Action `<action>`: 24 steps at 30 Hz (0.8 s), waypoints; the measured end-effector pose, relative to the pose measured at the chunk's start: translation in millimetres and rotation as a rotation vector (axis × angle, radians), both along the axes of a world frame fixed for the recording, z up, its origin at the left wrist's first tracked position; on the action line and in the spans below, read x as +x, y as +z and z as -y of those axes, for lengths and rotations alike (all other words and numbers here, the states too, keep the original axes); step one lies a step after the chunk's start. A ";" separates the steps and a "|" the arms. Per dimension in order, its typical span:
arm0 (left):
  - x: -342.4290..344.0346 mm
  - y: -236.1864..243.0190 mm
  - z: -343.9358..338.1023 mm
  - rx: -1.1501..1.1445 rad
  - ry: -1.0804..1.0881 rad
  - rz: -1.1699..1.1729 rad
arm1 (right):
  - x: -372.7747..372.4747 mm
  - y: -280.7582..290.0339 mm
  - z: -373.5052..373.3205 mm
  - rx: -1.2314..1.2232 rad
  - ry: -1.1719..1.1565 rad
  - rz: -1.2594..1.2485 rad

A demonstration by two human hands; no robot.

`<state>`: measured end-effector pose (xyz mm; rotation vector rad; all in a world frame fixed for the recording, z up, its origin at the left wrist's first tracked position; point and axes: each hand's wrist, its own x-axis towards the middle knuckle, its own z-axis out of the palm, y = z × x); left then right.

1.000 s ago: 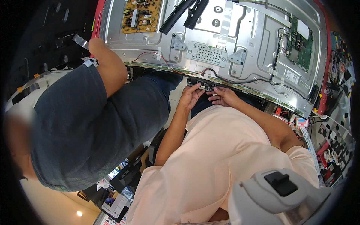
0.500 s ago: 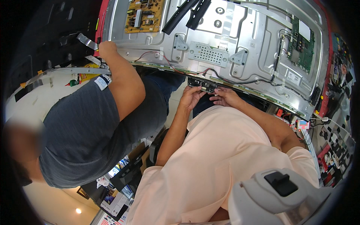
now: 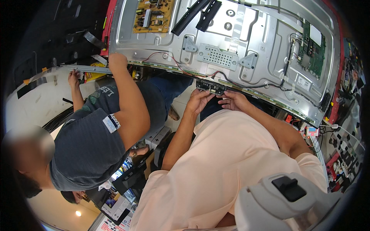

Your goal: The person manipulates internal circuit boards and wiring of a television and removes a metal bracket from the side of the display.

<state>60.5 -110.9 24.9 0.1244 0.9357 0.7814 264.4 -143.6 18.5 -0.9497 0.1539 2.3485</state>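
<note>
As my nearly closed left grip (image 3: 199,101) and right grip (image 3: 236,101) pinch a small black rectangular plastic module (image 3: 212,88) at the near edge of a broad silver metal panel (image 3: 266,70), light, even support should spare the slim black cable (image 3: 238,83) nearby any strain.

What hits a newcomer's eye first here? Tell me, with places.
The big silver panel fills the upper middle, with a yellow board near its upper left and a green board at its right. At the panel's lower edge, the left hand and right hand hold a black part. A dark-shirted co-worker leans in at left.
</note>
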 end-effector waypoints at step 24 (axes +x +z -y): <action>5.6 -3.9 2.3 -0.016 0.020 0.002 | 3.4 10.7 -3.0 0.003 0.059 0.032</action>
